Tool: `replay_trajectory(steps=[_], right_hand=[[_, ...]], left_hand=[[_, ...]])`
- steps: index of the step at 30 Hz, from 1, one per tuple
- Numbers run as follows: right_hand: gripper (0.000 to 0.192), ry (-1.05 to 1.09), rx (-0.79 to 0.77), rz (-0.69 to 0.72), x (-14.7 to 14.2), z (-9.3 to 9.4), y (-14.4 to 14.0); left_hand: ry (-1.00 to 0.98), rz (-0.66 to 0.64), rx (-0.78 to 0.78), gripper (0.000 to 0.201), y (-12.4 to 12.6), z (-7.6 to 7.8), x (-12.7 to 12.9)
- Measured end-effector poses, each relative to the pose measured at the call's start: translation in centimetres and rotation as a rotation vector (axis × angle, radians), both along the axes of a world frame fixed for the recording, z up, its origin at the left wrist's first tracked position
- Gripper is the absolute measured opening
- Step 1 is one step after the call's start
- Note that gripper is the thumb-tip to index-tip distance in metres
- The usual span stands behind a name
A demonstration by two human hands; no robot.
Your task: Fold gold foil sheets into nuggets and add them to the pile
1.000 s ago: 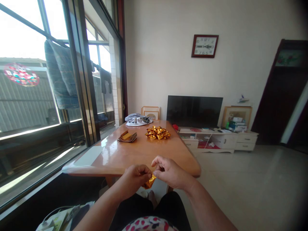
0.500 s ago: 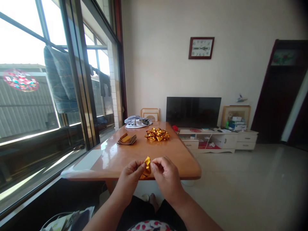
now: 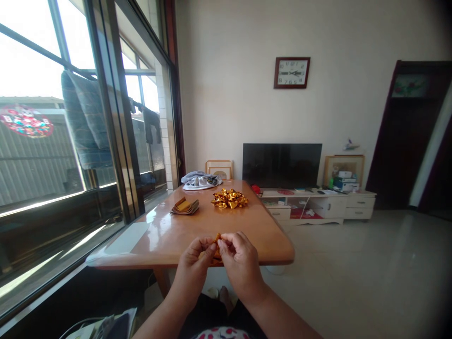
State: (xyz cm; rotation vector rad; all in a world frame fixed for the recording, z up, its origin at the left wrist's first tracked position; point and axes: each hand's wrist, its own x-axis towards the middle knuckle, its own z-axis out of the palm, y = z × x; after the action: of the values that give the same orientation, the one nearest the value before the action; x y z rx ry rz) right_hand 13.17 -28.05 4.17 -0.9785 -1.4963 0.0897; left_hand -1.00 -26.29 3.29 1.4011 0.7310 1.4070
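One small crumpled piece of shiny gold foil (image 3: pixel 218 236) is pinched by the left hand (image 3: pixel 194 255) and the right hand (image 3: pixel 242 256), thumbs against fingers. Its narrow tip pokes up between the thumbs; more foil shows below, partly hidden. Beyond, on the table (image 3: pixel 254 230), sit a gold foil cluster (image 3: pixel 230 199) and, left of it, stacked brownish sheets (image 3: pixel 185 206).

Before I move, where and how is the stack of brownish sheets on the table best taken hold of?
Probably pinch the sheet stack at its right edge, coming from the right: the layers seem to curl up off the table there, perhaps leaving room to slip beneath. The gap before the gold foil pile leaves space to approach.
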Motion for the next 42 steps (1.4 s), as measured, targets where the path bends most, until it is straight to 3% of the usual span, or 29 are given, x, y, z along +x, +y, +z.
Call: replay_trajectory(steps=[12, 26, 29, 33, 42], right_hand=[[0.018, -0.014, 0.036, 0.003, -0.2, -0.1, -0.3], [0.014, -0.042, 0.049, -0.022, -0.3, -0.1, -0.3], [0.010, 0.070, -0.041, 0.092, -0.5, -0.2, -0.3], [0.012, 0.349, -0.283, 0.396, -0.8, -0.6, 0.1], [0.024, 0.539, -0.404, 0.560, -0.7, -1.0, 0.7]], left_hand=[[0.007, -0.055, 0.002, 0.023, -0.9, 0.8, 0.5], [-0.006, 0.059, -0.009, 0.026, -0.9, 0.0, 0.9], [-0.003, 0.071, -0.004, 0.026, -0.7, 0.0, 0.9], [-0.007, 0.074, -0.001, 0.027, -0.6, -0.1, 0.8], [0.080, 0.066, 0.021, 0.027, -1.2, 0.6, 0.7]])
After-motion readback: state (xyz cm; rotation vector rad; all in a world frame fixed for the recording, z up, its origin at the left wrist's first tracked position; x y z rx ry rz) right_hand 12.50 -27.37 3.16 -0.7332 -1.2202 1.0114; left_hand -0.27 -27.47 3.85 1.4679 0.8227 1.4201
